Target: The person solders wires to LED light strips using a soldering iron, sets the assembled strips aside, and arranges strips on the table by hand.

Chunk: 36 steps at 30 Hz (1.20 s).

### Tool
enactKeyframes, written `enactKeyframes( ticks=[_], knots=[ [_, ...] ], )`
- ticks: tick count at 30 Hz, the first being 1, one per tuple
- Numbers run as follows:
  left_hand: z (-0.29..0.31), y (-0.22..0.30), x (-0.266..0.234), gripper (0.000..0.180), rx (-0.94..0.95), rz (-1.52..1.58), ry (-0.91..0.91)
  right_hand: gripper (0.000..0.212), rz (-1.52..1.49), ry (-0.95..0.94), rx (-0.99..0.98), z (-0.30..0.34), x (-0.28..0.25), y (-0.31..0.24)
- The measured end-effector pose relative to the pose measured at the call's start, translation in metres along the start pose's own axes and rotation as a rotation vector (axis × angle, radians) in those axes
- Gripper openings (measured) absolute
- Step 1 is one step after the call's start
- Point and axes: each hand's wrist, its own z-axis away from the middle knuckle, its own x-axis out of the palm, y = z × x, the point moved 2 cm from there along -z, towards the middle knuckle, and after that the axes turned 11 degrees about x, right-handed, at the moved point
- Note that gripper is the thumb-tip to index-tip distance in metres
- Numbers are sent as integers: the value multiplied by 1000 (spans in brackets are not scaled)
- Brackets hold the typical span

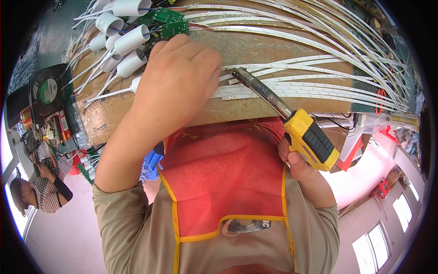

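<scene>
My left hand (182,82) is bent over the bench with its fingers curled closed. Whatever they pinch is hidden behind the hand. Just beyond the knuckles lie green circuit boards (173,28) wired to white plastic cylinders (132,40). My right hand (299,165) grips a yellow-and-black soldering gun (315,139), partly hidden behind its handle. The gun's dark, stained barrel slants up and left, ending close to my left hand over the white LED strips (296,86). Whether the tip touches a strip, I cannot tell.
More LED strips (292,36) fan across the bench to the right. At the left edge stand a black fan-like device (48,91) and small boxes. Orange-handled scissors (379,101) lie among the strip ends. Another person (43,187) is at the far left.
</scene>
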Motion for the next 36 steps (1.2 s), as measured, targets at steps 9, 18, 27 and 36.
enactKeyframes(
  ticks=[9, 18, 27, 36],
  knots=[
    [0, -1, 3, 8, 38, -7, 54, 27, 5, 8, 8, 2, 0, 2],
    [2, -1, 2, 8, 19, -6, 28, 34, -40, -6, -12, 4, -2, 6],
    [6, -2, 1, 8, 57, 8, 94, 55, 4, 12, -59, 1, 6, 6],
    [8, -2, 1, 9, 71, 28, 97, 44, -41, -23, -60, 5, -4, 11]
  ],
)
